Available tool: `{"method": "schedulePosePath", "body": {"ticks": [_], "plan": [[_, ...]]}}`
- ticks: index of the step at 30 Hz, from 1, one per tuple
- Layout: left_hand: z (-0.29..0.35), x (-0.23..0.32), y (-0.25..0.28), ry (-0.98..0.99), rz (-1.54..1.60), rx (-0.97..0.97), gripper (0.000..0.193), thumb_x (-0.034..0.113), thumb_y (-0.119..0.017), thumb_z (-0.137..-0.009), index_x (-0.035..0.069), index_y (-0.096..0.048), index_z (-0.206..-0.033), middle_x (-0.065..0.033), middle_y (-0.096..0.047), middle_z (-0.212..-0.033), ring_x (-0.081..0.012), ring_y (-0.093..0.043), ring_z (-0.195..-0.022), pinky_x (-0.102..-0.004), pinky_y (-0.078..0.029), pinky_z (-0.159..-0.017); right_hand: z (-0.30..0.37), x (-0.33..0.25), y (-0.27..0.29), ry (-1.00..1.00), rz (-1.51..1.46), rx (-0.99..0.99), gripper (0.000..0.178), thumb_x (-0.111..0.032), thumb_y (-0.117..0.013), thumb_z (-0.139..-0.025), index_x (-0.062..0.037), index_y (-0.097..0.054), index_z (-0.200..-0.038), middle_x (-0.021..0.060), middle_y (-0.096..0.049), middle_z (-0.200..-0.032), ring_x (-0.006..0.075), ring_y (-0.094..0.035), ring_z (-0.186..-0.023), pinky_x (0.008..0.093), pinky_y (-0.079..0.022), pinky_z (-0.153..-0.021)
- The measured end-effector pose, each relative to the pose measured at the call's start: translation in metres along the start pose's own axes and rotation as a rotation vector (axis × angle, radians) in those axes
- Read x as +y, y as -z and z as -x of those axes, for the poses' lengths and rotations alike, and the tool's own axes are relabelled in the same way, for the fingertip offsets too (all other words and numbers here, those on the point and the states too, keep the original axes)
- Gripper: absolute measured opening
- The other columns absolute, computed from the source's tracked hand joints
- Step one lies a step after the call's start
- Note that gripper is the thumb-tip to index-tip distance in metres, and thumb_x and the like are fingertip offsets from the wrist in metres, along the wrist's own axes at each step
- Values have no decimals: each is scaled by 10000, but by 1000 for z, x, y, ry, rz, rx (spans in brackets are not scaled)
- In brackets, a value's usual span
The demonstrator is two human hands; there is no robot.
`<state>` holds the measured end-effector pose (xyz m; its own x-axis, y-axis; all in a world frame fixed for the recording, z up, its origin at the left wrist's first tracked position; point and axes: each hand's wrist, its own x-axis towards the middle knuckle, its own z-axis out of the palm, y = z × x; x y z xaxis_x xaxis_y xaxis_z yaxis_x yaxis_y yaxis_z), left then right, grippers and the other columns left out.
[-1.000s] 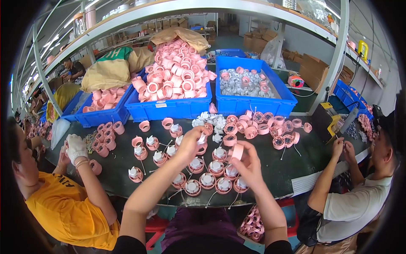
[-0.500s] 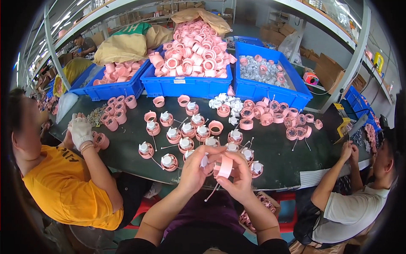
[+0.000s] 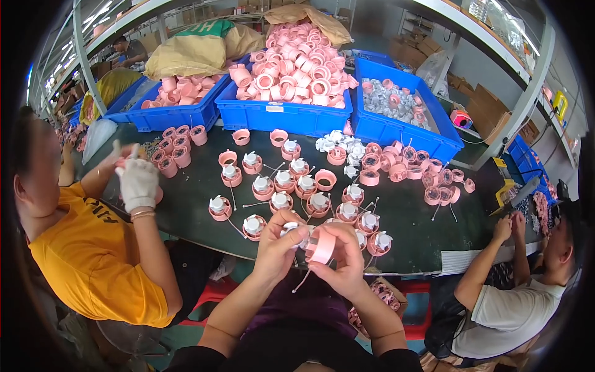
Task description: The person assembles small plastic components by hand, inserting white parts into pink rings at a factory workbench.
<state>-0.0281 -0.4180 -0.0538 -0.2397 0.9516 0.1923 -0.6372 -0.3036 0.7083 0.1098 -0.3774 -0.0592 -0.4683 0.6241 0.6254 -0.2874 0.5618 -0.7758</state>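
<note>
In front of my body my right hand (image 3: 346,263) is closed round a pink ring-shaped housing (image 3: 321,247), tilted with its opening toward the left. A thin wire (image 3: 302,282) with a pale end hangs below it. My left hand (image 3: 273,248) is closed, its thumb and fingers pinching a small white fan wheel (image 3: 289,229) beside the housing's opening. Fingers partly hide the wheel, so I cannot tell whether it touches the housing. Just beyond my hands stand several pink housings topped with white fan wheels (image 3: 253,224), some with wires trailing over the dark green table (image 3: 186,217).
Blue bins (image 3: 282,115) along the back hold heaped pink rings (image 3: 297,68) and white parts (image 3: 396,102). Loose white fan wheels (image 3: 341,144) and more pink housings (image 3: 403,162) lie at right. A gloved co-worker's hand (image 3: 137,186) works at left; another person (image 3: 520,291) sits at right.
The view has shifted slightly, moving the table and bins right and up. My left thumb and the white fan wheel show more clearly beside the housing. The left co-worker's gloved hand has moved.
</note>
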Motion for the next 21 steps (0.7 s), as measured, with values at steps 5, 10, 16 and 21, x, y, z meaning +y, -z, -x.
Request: {"method": "schedulePosePath", "body": {"ticks": [5, 10, 16, 21], "plan": [[10, 4, -22, -157, 108, 49, 124, 111, -472, -851, 41, -438, -947, -146, -549, -1049, -210, -510, -1037, -321, -385, -916, -4, -6, -10, -72, 41, 19, 573, -84, -745, -695, -2, -466, -1189, 133, -443, -1165, 193, -543, -974, 264, -559, -679], [9, 6, -13, -81, 7, 57, 281, 233, -342, -938, -8, -465, -1013, -227, -563, -1092, -268, -568, -995, -373, -450, -887, -4, -13, -12, -7, 196, -3, 582, -83, -758, -675, 2, -482, -1181, 144, -452, -1177, 213, -553, -967, 288, -540, -711], [14, 12, -14, -125, -219, -1, 315, 215, -327, -941, -41, -484, -1036, -228, -558, -1100, -248, -565, -992, -356, -447, -881, -7, -21, -17, 146, 394, -17, 568, -95, -777, -647, 24, -517, -1137, 164, -504, -1126, 283, -551, -995, 346, -481, -811], [16, 14, -13, -102, -169, -1, 337, 210, -306, -944, -54, -477, -1064, -231, -546, -1122, -243, -560, -996, -349, -441, -885, -10, -22, -18, 132, 378, -38, 563, -89, -774, -644, 29, -523, -1134, 169, -500, -1129, 278, -556, -993, 340, -489, -806]]}}
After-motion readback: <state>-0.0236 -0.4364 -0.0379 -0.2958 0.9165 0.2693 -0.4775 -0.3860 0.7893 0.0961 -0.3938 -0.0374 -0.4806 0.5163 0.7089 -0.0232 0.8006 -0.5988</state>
